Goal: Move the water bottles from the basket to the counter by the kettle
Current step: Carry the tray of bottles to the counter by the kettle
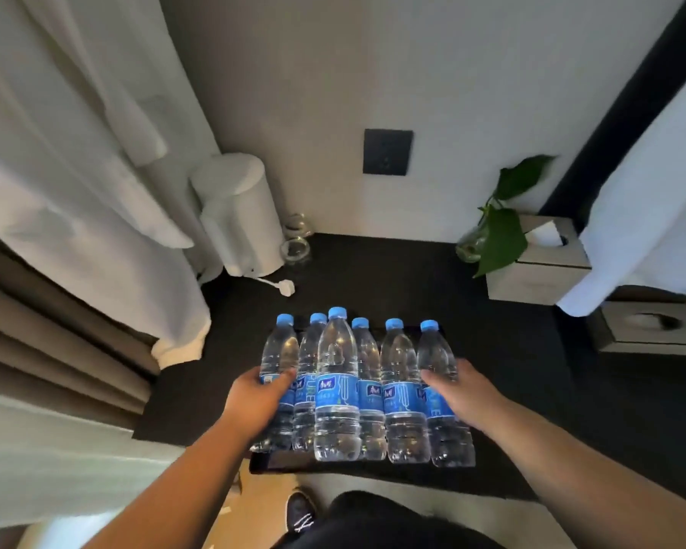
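6 water bottles (pixel 337 390) stand upright in a tight row on a dark tray (pixel 282 463) at the front edge of the black counter (pixel 373 271), caps up, their long axes vertical. The left hand (pixel 260 402) wraps the outermost bottle at the row's left end; the right hand (pixel 458 394) is curled against the outermost bottle at the right end, though how firmly it grips I cannot tell. Both hands press at label height, as if squeezing the row together. No basket is in view.

The white kettle (pixel 238 215) stands in the counter's back left corner, its plug (pixel 286 289) lying loose on the counter just in front. The kettle lies away and to the left of the row, so the left hand is nearer it. Any shift of the bottles would likely go back and leftward.
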Tool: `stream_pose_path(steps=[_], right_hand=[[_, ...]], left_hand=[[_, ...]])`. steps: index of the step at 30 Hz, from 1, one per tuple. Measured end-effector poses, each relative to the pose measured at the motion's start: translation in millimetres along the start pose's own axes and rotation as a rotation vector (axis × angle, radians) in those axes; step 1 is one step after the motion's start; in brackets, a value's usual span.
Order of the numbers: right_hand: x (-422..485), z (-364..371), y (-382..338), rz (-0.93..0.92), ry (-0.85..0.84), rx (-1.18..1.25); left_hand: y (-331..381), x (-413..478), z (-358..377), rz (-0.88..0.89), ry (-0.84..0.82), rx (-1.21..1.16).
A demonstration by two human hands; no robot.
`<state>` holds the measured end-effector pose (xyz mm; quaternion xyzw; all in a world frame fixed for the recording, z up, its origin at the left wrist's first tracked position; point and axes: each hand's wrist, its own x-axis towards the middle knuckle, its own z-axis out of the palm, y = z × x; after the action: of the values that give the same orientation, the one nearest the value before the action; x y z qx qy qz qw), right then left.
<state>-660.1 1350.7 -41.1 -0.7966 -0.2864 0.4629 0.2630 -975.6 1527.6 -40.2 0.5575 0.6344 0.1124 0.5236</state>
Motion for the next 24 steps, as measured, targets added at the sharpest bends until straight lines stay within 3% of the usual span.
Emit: stream_pose_path(steps=[3, 6, 10, 19, 24], right_hand=[[-9, 12, -4, 0.056, 0.048, 0.067], [-15, 20, -7, 0.098, 0.069, 0.102], [-17, 22, -4, 0.158, 0.119, 0.152], [-13, 24, -5, 0.21, 0.185, 0.25], [-12, 21, 9, 0.286, 0.203, 0.191]], left_hand=[[7, 19, -6, 0.047, -0.056, 0.141], [10, 35, -6, 0.204, -0.153, 0.304], [10, 47, -2, 0.273, -0.26, 0.377], [14, 44, 15, 0.171, -0.085, 0.507], [18, 40, 11, 0.223, -0.04, 0.732]])
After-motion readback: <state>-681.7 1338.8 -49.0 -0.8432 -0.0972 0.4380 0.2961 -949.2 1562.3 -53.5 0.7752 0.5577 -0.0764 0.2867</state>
